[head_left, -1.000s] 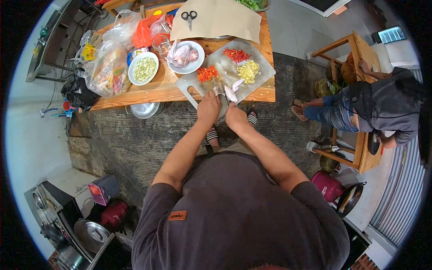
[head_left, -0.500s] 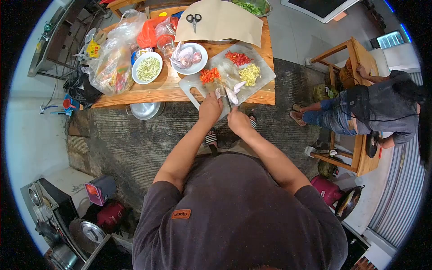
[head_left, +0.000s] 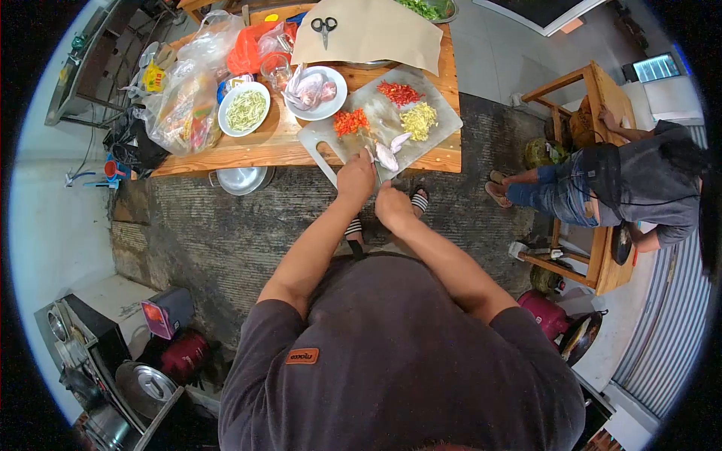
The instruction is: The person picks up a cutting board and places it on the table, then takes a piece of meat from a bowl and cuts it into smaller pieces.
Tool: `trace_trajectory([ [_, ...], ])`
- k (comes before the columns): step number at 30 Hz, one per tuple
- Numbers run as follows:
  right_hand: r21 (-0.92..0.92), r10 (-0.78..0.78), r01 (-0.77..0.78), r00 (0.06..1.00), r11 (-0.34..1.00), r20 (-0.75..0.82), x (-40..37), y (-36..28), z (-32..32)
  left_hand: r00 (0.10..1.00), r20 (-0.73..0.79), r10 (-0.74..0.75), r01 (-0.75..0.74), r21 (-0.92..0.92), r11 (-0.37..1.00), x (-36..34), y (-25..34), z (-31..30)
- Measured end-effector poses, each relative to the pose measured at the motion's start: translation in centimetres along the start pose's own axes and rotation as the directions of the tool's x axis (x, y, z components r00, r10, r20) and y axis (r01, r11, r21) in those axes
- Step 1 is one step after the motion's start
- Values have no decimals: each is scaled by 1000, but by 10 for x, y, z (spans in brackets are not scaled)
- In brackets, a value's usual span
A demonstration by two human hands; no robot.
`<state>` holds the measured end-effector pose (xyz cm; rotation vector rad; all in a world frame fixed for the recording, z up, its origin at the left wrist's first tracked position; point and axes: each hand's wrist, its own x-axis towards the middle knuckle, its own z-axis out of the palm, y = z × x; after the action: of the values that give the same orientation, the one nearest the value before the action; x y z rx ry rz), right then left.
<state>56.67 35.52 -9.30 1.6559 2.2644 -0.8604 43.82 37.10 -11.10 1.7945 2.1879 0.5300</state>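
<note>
My left hand (head_left: 356, 178) is at the near edge of the grey cutting board (head_left: 431, 154), fingers closed on a pale piece of food that they mostly cover. My right hand (head_left: 395, 207) grips a knife (head_left: 377, 171), its blade short in view beside my left fingers. Just beyond the blade lies a pale pinkish raw piece (head_left: 387, 158), with a smaller one (head_left: 400, 140) past it. Chopped orange-red pieces (head_left: 350, 122), chopped red pieces (head_left: 398, 94) and chopped yellow pieces (head_left: 419, 122) form separate piles on the board.
Left of the board are a white bowl (head_left: 340, 105) of pale raw pieces, a bowl (head_left: 224, 119) of green slivers and plastic bags (head_left: 184, 113). Scissors (head_left: 324, 31) lie on brown paper (head_left: 376, 34). Another person (head_left: 639, 177) works at a table on the right.
My right hand has shifted slightly left and towards me, with less blade showing. My left hand has edged a little right. The pale piece near the blade looks slightly turned.
</note>
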Motion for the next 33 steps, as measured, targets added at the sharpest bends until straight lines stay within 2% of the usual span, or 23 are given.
trace_trajectory([
  [2,-5,-7,7,1000,1000,1,-1,-3,-3,1000,18,14,-14,21,1000,1,-1,-4],
  [4,-20,-21,21,1000,1000,-2,-4,-3,-5,996,57,-64,59,74,996,6,-2,-7],
  [7,-54,-8,8,1000,998,5,-8,3,-2,996,57,-75,73,47,996,7,1,-4],
  [14,-37,-15,16,1000,999,19,-12,0,-9,995,82,-54,45,109,993,11,-10,-22],
  [16,-48,-9,10,1000,999,15,-16,4,-7,980,99,-171,168,38,985,18,-13,-27],
  [17,-61,-10,12,999,998,37,-15,5,-6,981,97,-170,168,33,985,19,-11,-30],
  [19,-69,-15,20,998,997,67,-15,5,-1,995,80,-64,68,-55,996,10,-12,-36],
  [20,-52,-17,19,999,998,47,-11,7,1,995,79,-64,68,-50,996,4,-13,-36],
  [22,-36,-19,20,1000,999,19,-6,16,1,999,-20,-36,32,-181,983,-7,-8,-34],
  [23,-14,-51,51,998,999,26,-9,19,-8,999,-24,-33,28,-180,983,-7,-6,-36],
  [25,7,-80,80,996,997,37,-21,21,-25,986,48,-163,169,-184,968,-10,-3,-36],
  [26,1,-96,96,995,995,17,-26,21,-34,985,48,-166,172,-187,967,-10,-4,-32],
  [28,-5,-109,109,994,994,7,-33,27,-39,989,-57,-134,118,-230,966,-13,-7,-23],
  [30,63,-51,56,996,996,-76,-28,33,-45,991,-38,-126,116,-205,972,-11,-2,-25],
  [33,28,-41,44,994,999,-106,-22,44,-49,995,-23,-101,96,-160,982,-9,4,-25],
])
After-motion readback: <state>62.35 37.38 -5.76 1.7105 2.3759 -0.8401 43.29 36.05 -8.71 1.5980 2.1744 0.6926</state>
